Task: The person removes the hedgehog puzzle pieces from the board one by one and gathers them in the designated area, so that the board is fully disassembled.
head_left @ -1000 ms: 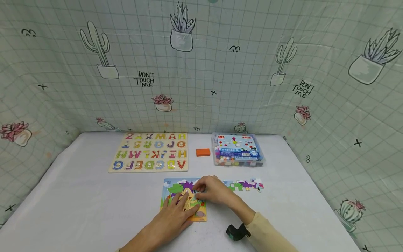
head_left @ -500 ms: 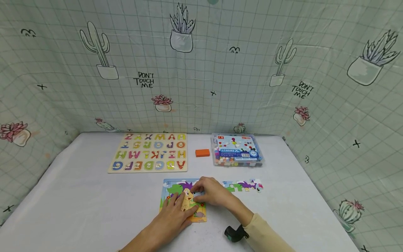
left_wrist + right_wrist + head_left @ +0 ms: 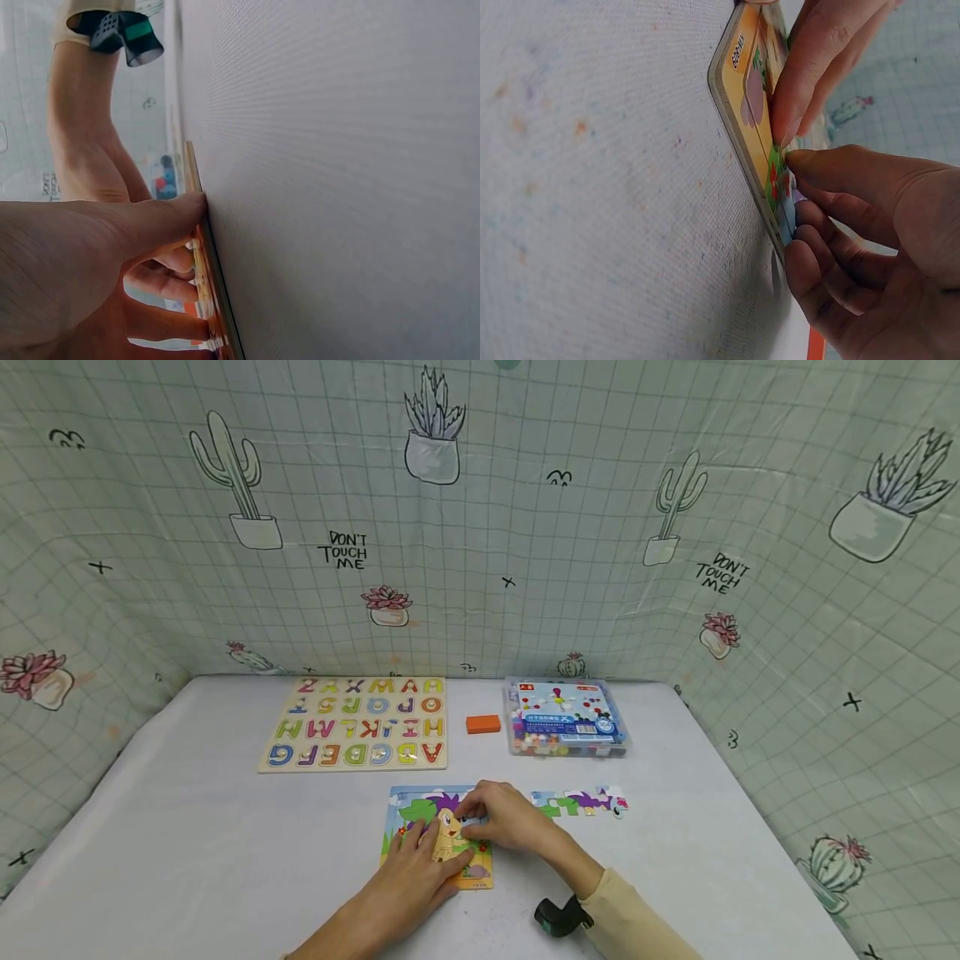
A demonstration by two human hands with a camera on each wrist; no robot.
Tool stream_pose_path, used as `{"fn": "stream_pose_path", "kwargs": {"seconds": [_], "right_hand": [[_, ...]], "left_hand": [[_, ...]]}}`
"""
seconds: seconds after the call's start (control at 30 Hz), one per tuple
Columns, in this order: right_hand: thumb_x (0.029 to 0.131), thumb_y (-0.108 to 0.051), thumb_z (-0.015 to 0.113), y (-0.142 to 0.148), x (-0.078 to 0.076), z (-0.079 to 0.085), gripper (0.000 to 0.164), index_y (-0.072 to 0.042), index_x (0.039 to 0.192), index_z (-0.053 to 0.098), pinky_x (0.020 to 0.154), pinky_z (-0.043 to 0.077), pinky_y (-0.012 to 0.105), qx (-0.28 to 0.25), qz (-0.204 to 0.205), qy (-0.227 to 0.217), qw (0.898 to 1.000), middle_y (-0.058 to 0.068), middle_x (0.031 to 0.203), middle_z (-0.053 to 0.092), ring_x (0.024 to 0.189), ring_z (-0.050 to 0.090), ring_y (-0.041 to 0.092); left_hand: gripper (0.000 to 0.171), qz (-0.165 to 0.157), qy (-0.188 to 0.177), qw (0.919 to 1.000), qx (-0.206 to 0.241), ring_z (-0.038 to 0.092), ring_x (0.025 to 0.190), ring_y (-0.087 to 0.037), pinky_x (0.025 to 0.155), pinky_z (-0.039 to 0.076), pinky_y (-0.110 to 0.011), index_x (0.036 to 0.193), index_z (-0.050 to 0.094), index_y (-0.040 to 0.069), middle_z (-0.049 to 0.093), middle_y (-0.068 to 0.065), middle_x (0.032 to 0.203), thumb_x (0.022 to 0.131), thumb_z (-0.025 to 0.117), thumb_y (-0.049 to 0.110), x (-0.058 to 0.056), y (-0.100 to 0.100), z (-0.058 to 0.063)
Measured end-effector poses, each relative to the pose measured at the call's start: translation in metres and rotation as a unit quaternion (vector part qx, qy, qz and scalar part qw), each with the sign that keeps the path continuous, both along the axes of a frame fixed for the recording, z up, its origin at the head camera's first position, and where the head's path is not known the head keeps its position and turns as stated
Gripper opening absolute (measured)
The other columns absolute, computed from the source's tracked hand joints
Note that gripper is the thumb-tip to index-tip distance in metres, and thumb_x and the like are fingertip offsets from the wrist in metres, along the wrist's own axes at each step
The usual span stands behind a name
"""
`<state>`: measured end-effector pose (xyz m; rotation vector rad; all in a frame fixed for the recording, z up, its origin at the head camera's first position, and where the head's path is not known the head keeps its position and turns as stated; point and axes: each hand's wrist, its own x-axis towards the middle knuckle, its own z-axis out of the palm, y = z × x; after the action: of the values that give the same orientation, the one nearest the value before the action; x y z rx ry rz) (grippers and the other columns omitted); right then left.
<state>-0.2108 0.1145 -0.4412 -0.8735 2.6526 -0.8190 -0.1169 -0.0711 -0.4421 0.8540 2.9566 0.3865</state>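
A colourful cartoon jigsaw puzzle (image 3: 401,795) lies in its tray on the white table, showing a purple-haired character. Across its lower left my left hand (image 3: 412,864) rests with fingers spread, the thumb reaching toward the right side. My right hand (image 3: 510,818) is over the upper right part, its thumb and curled fingers pinching a puzzle piece low against the picture. That piece is mostly hidden by the fingers. In the right wrist view, the right thumb (image 3: 817,169) meets the puzzle beside the left hand's fingertip. Loose puzzle pieces (image 3: 573,803) lie in a row to the right.
A wooden alphabet board (image 3: 360,723) lies at the back left. Beside it are an orange block (image 3: 483,724) and a clear box of coloured parts (image 3: 566,718). A black wrist device (image 3: 561,917) is at the right sleeve. Cactus-print cloth hangs behind.
My right hand has shifted slightly left and down over the puzzle, its fingertips closer to the surface. The left hand stays almost still, its fingers drawn slightly down.
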Motion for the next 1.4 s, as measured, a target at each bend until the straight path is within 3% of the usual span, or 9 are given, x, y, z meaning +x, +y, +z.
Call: {"fn": "stream_pose_path", "kwargs": {"seconds": [0.47, 0.83, 1.1, 1.2, 1.4], "right_hand": [[0.084, -0.017, 0.077, 0.0000, 0.0004, 0.0018, 0.017, -0.011, 0.100, 0.076, 0.076, 0.049, 0.022, -0.005, -0.012, -0.002, 1.000, -0.002, 0.092, 0.067, 0.084, 0.059, 0.009], [0.086, -0.018, 0.075, 0.0032, -0.0011, 0.0029, 0.019, -0.012, 0.104, 0.075, 0.080, 0.050, 0.024, -0.013, 0.004, -0.014, 1.000, -0.002, 0.098, 0.073, 0.088, 0.061, 0.011], [0.088, -0.016, 0.073, 0.0054, -0.0036, 0.0016, 0.022, -0.012, 0.110, 0.075, 0.079, 0.041, 0.026, -0.015, 0.008, -0.004, 1.000, -0.002, 0.096, 0.074, 0.085, 0.061, 0.013], [0.089, -0.016, 0.072, 0.0063, -0.0042, 0.0015, 0.021, -0.013, 0.109, 0.075, 0.079, 0.045, 0.024, -0.018, 0.021, -0.007, 1.000, -0.002, 0.101, 0.074, 0.089, 0.062, 0.014], [0.090, -0.017, 0.071, 0.0084, -0.0043, 0.0009, 0.018, -0.014, 0.108, 0.074, 0.074, 0.049, 0.021, -0.041, 0.033, -0.022, 0.998, -0.004, 0.092, 0.073, 0.082, 0.062, 0.007]], "left_hand": [[0.039, -0.010, 0.011, 0.9999, -0.001, 0.047, 0.128, -0.051, 0.097, 0.041, -0.069, 0.131, 0.063, 0.029, 0.047, -0.029, 0.142, 0.093, 0.065, 0.034, -0.0005, -0.0008, -0.0003], [0.039, -0.013, 0.023, 0.9996, 0.005, 0.047, 0.127, -0.051, 0.096, 0.042, -0.069, 0.131, 0.063, 0.029, 0.047, -0.029, 0.142, 0.093, 0.065, 0.034, -0.0005, -0.0020, -0.0017], [0.039, -0.013, 0.016, 0.9998, 0.006, 0.046, 0.128, -0.051, 0.096, 0.041, -0.069, 0.132, 0.062, 0.029, 0.046, -0.029, 0.143, 0.094, 0.064, 0.034, -0.0010, -0.0020, -0.0028], [0.039, -0.013, 0.014, 0.9998, 0.005, 0.046, 0.129, -0.051, 0.096, 0.041, -0.069, 0.133, 0.062, 0.029, 0.046, -0.029, 0.143, 0.094, 0.063, 0.034, -0.0010, -0.0022, -0.0025], [0.039, -0.008, 0.005, 0.9999, 0.004, 0.044, 0.131, -0.051, 0.098, 0.040, -0.070, 0.134, 0.061, 0.029, 0.044, -0.028, 0.145, 0.094, 0.063, 0.035, -0.0011, -0.0016, -0.0011]]}}
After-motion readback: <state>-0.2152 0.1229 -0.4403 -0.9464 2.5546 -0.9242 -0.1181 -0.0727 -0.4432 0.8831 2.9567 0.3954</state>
